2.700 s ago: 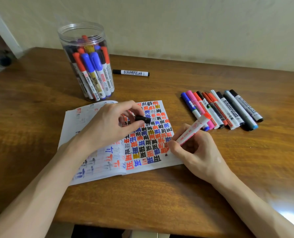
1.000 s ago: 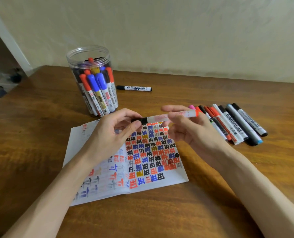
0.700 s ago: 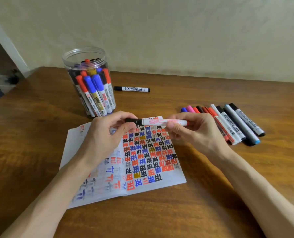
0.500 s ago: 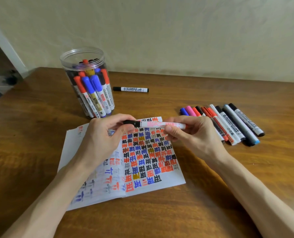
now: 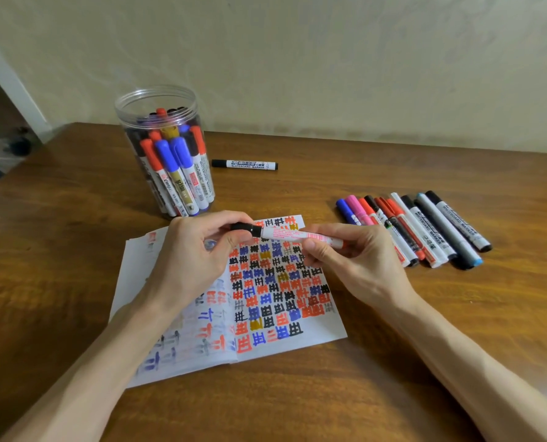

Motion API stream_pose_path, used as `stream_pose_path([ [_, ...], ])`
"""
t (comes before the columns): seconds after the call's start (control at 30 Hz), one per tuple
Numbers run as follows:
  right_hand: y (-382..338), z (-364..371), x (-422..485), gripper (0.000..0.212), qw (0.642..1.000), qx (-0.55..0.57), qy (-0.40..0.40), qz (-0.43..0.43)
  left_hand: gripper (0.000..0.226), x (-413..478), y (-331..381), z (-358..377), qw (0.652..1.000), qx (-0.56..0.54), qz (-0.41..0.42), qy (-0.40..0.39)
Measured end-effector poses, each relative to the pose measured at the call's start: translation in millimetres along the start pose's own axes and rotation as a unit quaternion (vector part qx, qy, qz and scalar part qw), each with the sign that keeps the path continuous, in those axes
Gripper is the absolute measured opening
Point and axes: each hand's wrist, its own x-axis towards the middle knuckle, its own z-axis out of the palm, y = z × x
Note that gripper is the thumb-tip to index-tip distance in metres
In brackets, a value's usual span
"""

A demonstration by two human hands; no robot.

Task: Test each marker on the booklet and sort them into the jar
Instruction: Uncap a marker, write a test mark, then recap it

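Held level over the top edge of the open booklet [image 5: 323, 330]: a white marker with red print [image 5: 292, 236], black cap [image 5: 245, 229] seated on its nine o'clock end. Pinched at that cap between the thumb and curled fingers of the left hand [image 5: 189, 260]. Gripped toward the three o'clock end by the right hand [image 5: 355, 260], fingers wrapped round the barrel, a bit of red showing past them. Below the marker, at six o'clock, the booklet itself, spread flat on the wooden table [image 5: 297, 403]; right page filled with a grid of red, blue, black and ochre characters, left page marked with fainter strokes and partly covered by the left hand and forearm. At eleven o'clock from the booklet, near its corner, a clear plastic jar [image 5: 128, 129], upright and open-topped, crowded with capped markers [image 5: 173, 164] stood on end, caps red, blue, black and gold. At three o'clock from the jar, apart from it, a lone whiteboard marker [image 5: 245, 164] with a black cap, laid flat, pointing nine to three. At two o'clock from the booklet, a row of loose markers [image 5: 419, 228] laid side by side and touching, caps toward eleven o'clock: blue, pink, red and black at the near side, grey and white ones beyond; lower ends of the nearest few hidden behind the right hand. At twelve o'clock, past the table's far edge, a pale plaster wall [image 5: 329, 59].
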Motion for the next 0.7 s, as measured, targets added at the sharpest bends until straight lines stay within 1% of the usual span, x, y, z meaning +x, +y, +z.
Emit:
stream_pose_path([
  [0.17,1,4,-2,0.032,1.0,-0.007,0.019,-0.001,0.025,1,-1,2,1.0,0.007,0.002,-0.003],
  [0.3,-1,3,-1,0.036,1.0,-0.024,0.019,0.005,0.023,3,-2,2,1.0,0.008,0.005,-0.002],
  [0.37,-2,3,2,0.033,0.998,-0.062,0.013,0.005,0.021,6,-6,2,1.0,0.012,-0.003,-0.007],
  [0.43,-3,4,5,0.022,0.992,-0.123,0.005,-0.013,0.022,10,-10,6,0.999,0.034,-0.009,-0.035],
  [0.47,-4,6,6,0.021,0.987,-0.157,0.0,-0.028,0.023,11,-11,7,0.997,0.055,-0.001,-0.047],
  [0.57,-7,14,6,0.028,0.967,-0.245,-0.018,-0.068,0.026,13,-11,8,0.995,0.078,0.025,-0.05],
  [0.63,-9,15,6,0.037,0.952,-0.296,-0.01,-0.083,0.038,12,-11,9,0.996,0.076,0.035,-0.042],
  [0.7,-4,10,11,0.039,0.931,-0.346,0.038,-0.105,0.058,11,-13,9,0.996,0.074,0.024,-0.038],
])
